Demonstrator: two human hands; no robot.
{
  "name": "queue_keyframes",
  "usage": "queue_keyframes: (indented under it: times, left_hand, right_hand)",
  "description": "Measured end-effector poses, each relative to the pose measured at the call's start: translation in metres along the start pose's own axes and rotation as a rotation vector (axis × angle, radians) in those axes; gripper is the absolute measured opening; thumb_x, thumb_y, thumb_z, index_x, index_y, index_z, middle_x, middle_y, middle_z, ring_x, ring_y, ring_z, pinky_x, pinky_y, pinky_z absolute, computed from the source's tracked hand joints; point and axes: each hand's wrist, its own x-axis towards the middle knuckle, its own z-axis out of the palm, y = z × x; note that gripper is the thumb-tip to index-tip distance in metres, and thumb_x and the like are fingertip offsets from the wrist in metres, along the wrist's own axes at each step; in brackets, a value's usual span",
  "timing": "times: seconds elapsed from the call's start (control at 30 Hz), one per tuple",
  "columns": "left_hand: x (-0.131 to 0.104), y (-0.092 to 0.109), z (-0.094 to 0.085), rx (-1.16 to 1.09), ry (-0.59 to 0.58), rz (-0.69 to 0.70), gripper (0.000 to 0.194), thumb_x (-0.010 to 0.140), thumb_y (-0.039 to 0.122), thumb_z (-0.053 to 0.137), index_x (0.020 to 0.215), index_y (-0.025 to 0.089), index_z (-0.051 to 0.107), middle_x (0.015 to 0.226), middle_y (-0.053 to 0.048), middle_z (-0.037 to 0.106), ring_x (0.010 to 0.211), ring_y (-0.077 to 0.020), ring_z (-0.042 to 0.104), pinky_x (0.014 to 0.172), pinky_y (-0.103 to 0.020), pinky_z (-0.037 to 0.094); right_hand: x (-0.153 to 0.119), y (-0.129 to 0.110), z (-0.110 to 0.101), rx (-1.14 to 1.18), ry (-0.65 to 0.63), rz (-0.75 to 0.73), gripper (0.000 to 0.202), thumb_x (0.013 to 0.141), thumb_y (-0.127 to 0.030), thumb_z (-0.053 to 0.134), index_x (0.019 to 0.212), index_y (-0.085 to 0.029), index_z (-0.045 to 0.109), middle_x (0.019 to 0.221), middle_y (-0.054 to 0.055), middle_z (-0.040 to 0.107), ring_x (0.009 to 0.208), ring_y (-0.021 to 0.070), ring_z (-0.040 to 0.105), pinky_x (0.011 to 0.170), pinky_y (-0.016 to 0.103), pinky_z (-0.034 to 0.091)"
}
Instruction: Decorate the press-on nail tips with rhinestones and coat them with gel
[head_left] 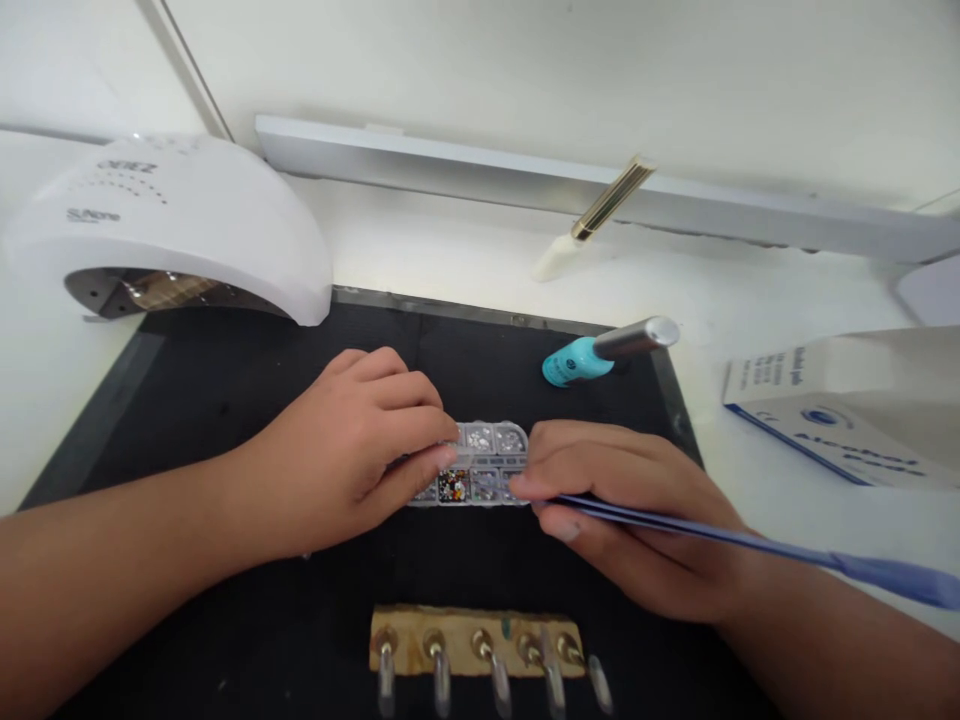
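Observation:
A clear compartment case [480, 440] of small nail gems lies on the black mat; one compartment holds multicoloured pieces, others silvery ones. My left hand [367, 430] grips the case's upper left part between thumb and index finger, covering that end. In my right hand [637, 500], slim blue tweezers [697, 535] are pinched near their tips. The tips reach over the case's lower right compartments; whether they hold a gem I cannot make out. Nearer me, a wooden strip [457, 620] carries several clear nail tips [441, 670] on metal stands.
A white nail lamp [202, 220] stands at the back left. Behind my right hand is a turquoise polish bottle [577, 362] with a silver cap. Farther back stands a cream bottle with a gold cap [611, 200]. A white-and-blue box [840, 410] sits at right, off the black mat [315, 620].

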Motion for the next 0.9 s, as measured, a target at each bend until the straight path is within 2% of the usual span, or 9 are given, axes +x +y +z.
queue_keyframes:
  times: [0.17, 0.27, 0.47, 0.9]
  left_hand:
    - [0.0012, 0.0004, -0.0004, 0.012, -0.005, -0.001, 0.023, 0.099, 0.028, 0.047, 0.101, 0.021, 0.068, 0.098, -0.001, 0.068, 0.088, -0.0207, 0.052, 0.080, -0.039, 0.037]
    - [0.0012, 0.0009, -0.0008, 0.019, 0.007, 0.006, 0.023, 0.099, 0.028, 0.046, 0.100, 0.021, 0.068, 0.098, -0.001, 0.068, 0.088, -0.0204, 0.052, 0.080, -0.039, 0.037]
    - [-0.0004, 0.0011, -0.0001, 0.018, 0.026, 0.023, 0.024, 0.099, 0.028, 0.046, 0.096, 0.021, 0.069, 0.096, 0.000, 0.069, 0.088, -0.0200, 0.053, 0.078, -0.038, 0.036]
    - [-0.0003, 0.0021, -0.0009, 0.023, 0.009, 0.010, 0.026, 0.100, 0.029, 0.045, 0.095, 0.022, 0.070, 0.097, -0.001, 0.069, 0.088, -0.0211, 0.053, 0.079, -0.039, 0.037]
  right_hand:
    - [0.0015, -0.0031, -0.0009, -0.119, -0.041, -0.055, 0.008, 0.095, -0.019, 0.056, 0.100, -0.017, 0.061, 0.082, 0.005, 0.070, 0.079, 0.0144, 0.065, 0.080, 0.029, 0.054]
    - [0.0027, -0.0042, -0.0004, -0.146, -0.079, -0.093, 0.007, 0.096, -0.019, 0.054, 0.098, -0.016, 0.059, 0.080, 0.004, 0.070, 0.077, 0.0145, 0.065, 0.079, 0.033, 0.053]
    - [0.0002, -0.0006, 0.0018, -0.175, -0.089, -0.089, 0.010, 0.097, -0.024, 0.053, 0.098, -0.016, 0.059, 0.083, 0.003, 0.071, 0.080, 0.0134, 0.067, 0.083, 0.033, 0.051]
    - [0.0006, -0.0034, 0.0002, -0.200, -0.106, -0.056, 0.010, 0.097, -0.024, 0.054, 0.102, -0.018, 0.060, 0.087, 0.004, 0.072, 0.085, 0.0140, 0.069, 0.089, 0.032, 0.050]
